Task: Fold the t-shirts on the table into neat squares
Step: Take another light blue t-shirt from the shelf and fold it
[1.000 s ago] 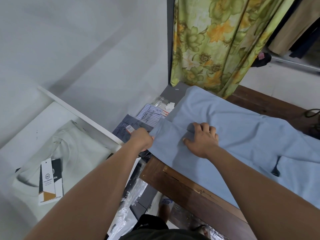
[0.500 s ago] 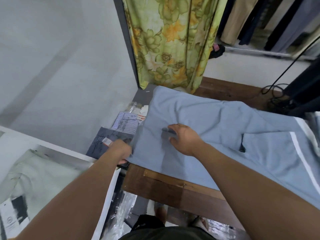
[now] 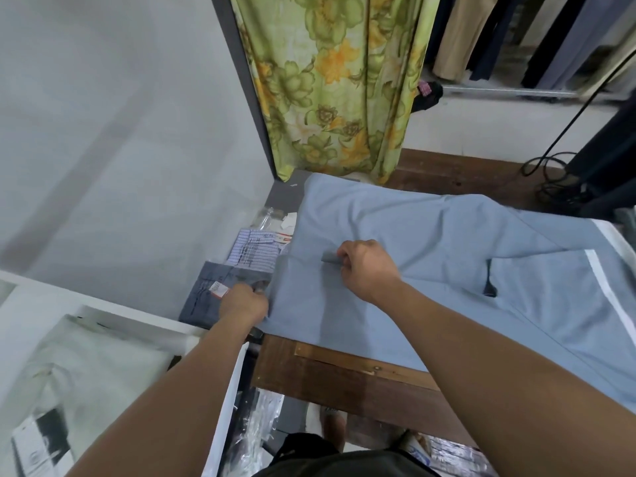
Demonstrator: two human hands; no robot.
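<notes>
A light blue t-shirt (image 3: 430, 242) lies spread over the wooden table (image 3: 344, 376), its left edge hanging past the table's left end. My left hand (image 3: 245, 302) grips that left edge low down, fingers curled into the cloth. My right hand (image 3: 364, 266) rests on the shirt's middle left and pinches a small raised fold of fabric between thumb and fingers. At the right the shirt lies doubled over, with a white stripe (image 3: 609, 297) along it.
Packaged striped and dark garments (image 3: 247, 259) lie left of the table. A white shelf (image 3: 113, 342) at lower left holds a pale bagged shirt. A green floral curtain (image 3: 330, 84) hangs behind, black cables (image 3: 550, 173) at the far right, plastic bags (image 3: 258, 425) under the table.
The view has swung right and the table shows more fully. My right hand went from lying flat on the shirt to pinching a fold. My left hand keeps its grip on the edge.
</notes>
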